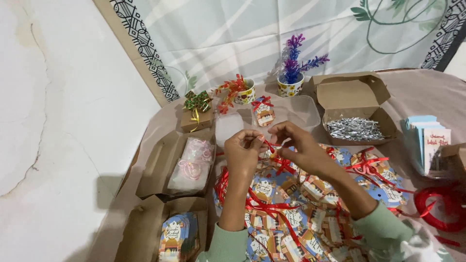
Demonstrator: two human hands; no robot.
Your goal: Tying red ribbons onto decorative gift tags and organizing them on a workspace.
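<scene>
My left hand (242, 153) and my right hand (298, 148) meet above a pile of printed paper tags (301, 204). Both pinch a thin red ribbon (273, 147) between their fingertips, the ribbon running down to a tag on the pile. More red ribbon (264, 206) trails loosely over the tags below my wrists. Just beyond my hands a finished tag with a red bow (263, 110) leans in a clear plastic container (303, 109).
Open cardboard boxes hold silver shreds (354, 128), a bag of pink loops (194, 162) and stacked tags (177, 237). A small gift box with a green-gold bow (196, 114), two little pots with artificial plants (290, 80), a card stack (429, 140), red-handled scissors (366, 165) and a red ribbon coil (444, 206) surround the pile.
</scene>
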